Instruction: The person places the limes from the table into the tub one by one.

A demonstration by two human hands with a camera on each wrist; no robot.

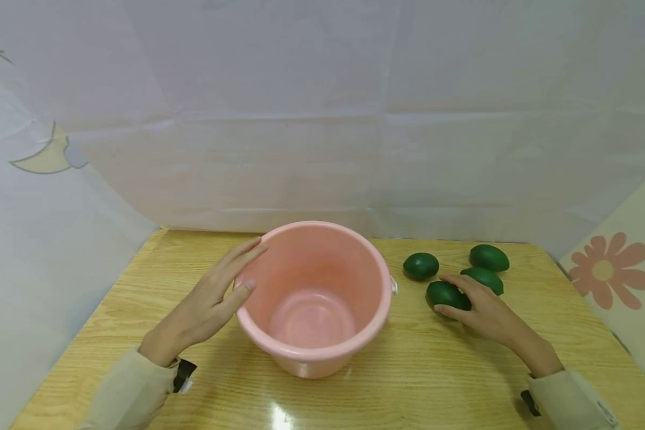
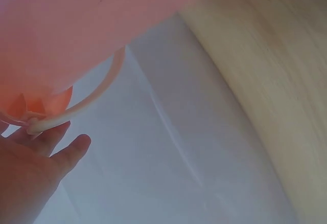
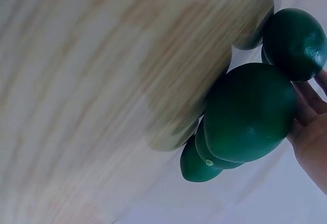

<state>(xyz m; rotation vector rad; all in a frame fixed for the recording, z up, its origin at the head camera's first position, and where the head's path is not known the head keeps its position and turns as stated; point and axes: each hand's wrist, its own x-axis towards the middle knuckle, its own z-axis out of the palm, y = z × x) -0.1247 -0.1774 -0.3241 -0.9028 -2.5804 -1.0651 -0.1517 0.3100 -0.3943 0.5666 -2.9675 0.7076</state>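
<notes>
A pink plastic bucket [image 1: 314,351] stands on the table, its open top towards me and no contents visible inside. My left hand [image 1: 209,304] rests at its left rim with fingers loosely extended; in the left wrist view the fingertips touch near the joint of the pale handle [image 2: 97,93]. To the right of the bucket, my right hand [image 1: 486,313] holds a dark green, smooth oval lime [image 1: 444,295] between thumb and fingers, low over the table. Around it lie three more: one lime [image 1: 421,266] behind and left, another lime [image 1: 486,279] by the knuckles, and a lime [image 1: 489,257] farthest back.
The wood-grain table [image 1: 408,388] ends at the back against a pale sheet [image 1: 279,167] hung like a wall. Printed sheets flank both sides, with a pink flower [image 1: 603,270] on the right one. The bucket takes up the table's middle.
</notes>
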